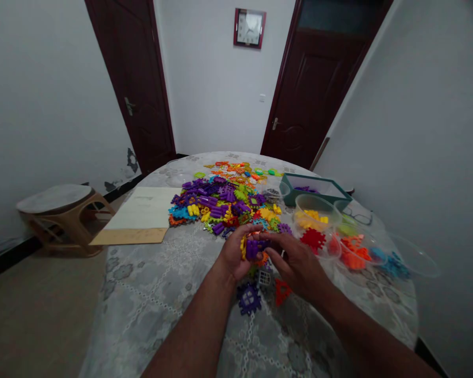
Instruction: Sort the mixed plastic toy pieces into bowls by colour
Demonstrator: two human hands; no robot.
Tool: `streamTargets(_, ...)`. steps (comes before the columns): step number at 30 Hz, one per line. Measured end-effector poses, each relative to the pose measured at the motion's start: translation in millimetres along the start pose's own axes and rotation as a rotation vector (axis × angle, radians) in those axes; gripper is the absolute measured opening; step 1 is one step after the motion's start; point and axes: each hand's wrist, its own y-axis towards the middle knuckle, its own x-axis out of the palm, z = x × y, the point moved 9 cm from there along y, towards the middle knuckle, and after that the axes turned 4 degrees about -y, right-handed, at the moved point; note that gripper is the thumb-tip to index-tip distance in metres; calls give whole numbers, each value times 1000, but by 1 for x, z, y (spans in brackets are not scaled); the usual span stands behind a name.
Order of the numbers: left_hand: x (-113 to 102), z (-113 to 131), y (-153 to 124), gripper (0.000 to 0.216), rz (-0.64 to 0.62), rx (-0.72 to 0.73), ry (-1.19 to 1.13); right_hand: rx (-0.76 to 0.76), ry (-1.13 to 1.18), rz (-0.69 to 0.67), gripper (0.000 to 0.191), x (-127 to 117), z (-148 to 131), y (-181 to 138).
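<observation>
My left hand (236, 253) is cupped round purple tube-shaped building pieces (253, 250) and a yellow building piece (243, 247). Meeting it from the right, my right hand (295, 258) has its fingertips closed at the right end of the purple pieces; the exact contact is partly hidden. Below my hands lie a dark purple square gear-edged piece (249, 298), a grey window-like piece (264, 278) and an orange-red triangle (282, 291). Just beyond my hands spreads a heap of mixed building pieces (220, 197), mostly purple, with yellow, green, blue and orange among them.
On the right stand clear bowls of yellow pieces (311, 218), orange pieces (355, 252) and blue pieces (395, 264). Behind them is a green-edged box (315, 188). Glasses (358, 216) lie near the edge. A pale board (142, 215) overhangs the left edge, by a stool (59, 210).
</observation>
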Motion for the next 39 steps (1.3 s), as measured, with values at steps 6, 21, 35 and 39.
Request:
streamTargets(6,-1,-1,3,17,4,0,-5,25,37,-19,19,8,-1,10)
streamTargets(21,-15,6,1,27,125,12,-80,509,-342,416,46,-142,184,95)
streamTargets(35,-7,4,5,19,69,34,-123,-80,-92,-126,36,23,-16,29)
streamTargets(39,-6,4,3,20,116,26,-69,3,-130,-179,33,47,-15,23)
